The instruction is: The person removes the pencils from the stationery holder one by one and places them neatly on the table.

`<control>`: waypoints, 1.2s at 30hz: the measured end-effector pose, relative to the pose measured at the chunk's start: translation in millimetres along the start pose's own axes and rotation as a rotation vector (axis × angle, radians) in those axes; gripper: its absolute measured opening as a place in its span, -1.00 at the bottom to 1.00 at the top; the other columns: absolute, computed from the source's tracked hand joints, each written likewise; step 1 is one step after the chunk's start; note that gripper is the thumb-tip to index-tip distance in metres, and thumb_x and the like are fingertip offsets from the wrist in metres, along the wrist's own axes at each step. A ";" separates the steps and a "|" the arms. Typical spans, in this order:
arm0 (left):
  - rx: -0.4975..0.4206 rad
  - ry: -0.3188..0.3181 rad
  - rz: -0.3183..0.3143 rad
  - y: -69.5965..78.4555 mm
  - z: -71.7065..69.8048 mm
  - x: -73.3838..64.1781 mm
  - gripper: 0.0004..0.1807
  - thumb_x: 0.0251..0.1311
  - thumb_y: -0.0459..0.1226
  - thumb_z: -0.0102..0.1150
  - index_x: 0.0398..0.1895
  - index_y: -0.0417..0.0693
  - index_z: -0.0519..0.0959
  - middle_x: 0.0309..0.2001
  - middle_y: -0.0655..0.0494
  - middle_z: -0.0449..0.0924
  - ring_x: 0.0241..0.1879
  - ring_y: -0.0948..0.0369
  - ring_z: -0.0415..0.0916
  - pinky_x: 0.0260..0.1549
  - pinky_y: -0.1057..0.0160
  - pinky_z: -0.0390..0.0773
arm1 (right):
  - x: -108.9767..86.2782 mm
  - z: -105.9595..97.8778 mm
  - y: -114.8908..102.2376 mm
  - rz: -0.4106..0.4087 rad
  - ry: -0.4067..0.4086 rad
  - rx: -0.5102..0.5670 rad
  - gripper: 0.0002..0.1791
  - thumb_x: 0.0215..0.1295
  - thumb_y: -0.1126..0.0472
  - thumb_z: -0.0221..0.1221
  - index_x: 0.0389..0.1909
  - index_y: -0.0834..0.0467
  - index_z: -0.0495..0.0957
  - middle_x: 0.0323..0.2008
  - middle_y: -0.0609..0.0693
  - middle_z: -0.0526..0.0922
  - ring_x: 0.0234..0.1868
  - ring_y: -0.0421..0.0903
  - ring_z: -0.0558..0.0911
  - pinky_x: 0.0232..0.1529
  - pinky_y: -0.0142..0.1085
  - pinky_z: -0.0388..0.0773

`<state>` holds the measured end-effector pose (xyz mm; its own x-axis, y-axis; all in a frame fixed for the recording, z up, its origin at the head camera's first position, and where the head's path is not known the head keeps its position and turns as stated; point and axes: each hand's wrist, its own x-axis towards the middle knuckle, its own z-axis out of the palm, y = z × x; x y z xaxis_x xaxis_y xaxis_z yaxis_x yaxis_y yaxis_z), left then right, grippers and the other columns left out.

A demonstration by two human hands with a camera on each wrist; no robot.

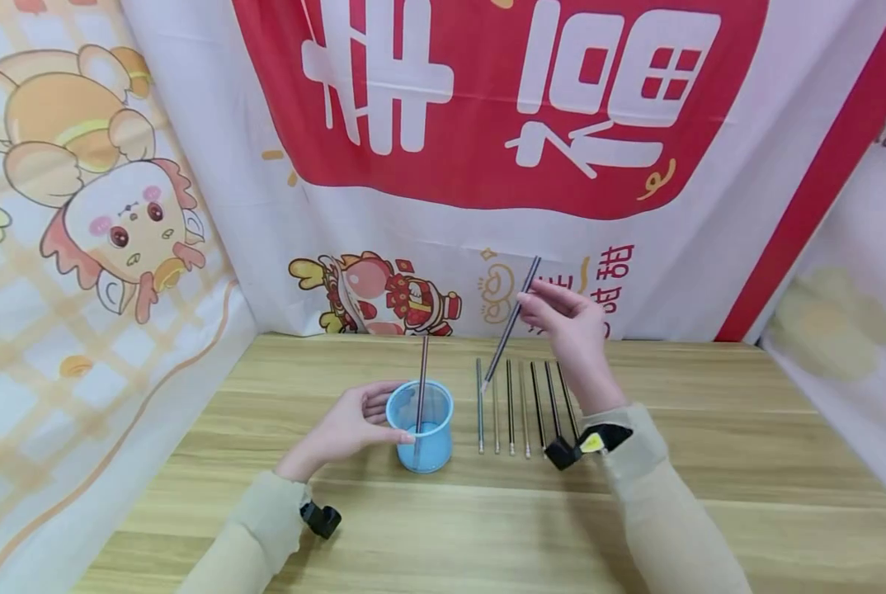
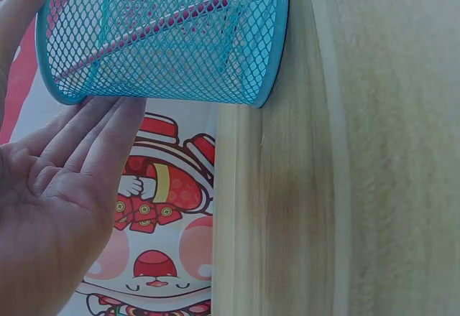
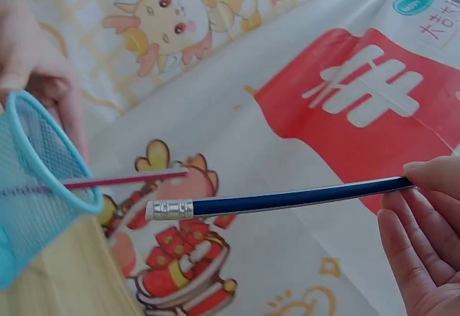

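Note:
A light blue mesh pen holder (image 1: 426, 452) stands upright on the table, a dark reddish pencil (image 1: 424, 363) leaning inside it. My left hand (image 1: 348, 426) holds the holder from the left, thumb at its near side and fingers round behind; in the left wrist view the fingers (image 2: 100, 133) lie along the mesh wall. Raised over the table to the right, my right hand (image 1: 567, 323) pinches a dark blue pencil (image 3: 302, 195) near one end between thumb and fingertips. Its metal band and white eraser end (image 3: 169, 210) point down toward the table, apart from the holder.
Right of the holder, several pencils (image 1: 511, 412) lie side by side in a row on the wooden table (image 1: 428, 536), partly under my right forearm. Printed cloth (image 1: 384, 223) hangs behind the table's back edge, and more cloth (image 1: 64, 355) borders the left side.

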<state>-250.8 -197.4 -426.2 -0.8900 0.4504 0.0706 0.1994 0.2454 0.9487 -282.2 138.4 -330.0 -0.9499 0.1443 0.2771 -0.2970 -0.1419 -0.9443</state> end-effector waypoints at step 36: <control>0.042 0.011 -0.060 6.7 -1.1 -2.1 -0.16 0.09 -0.29 0.56 0.44 -0.19 0.37 0.34 -0.13 0.46 0.32 -0.05 0.43 0.27 0.08 0.48 | 45.6 -156.4 35.8 0.251 -0.029 -0.606 -0.34 0.40 -0.08 0.29 0.32 0.28 0.51 0.14 0.22 0.62 -0.10 -0.12 0.71 0.07 -0.26 0.65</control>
<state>-248.0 -197.6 -419.7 -0.9053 0.4244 0.0179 0.1628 0.3077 0.9374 -321.0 293.1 -379.0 -0.9881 0.1505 0.0323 0.0327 0.4102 -0.9114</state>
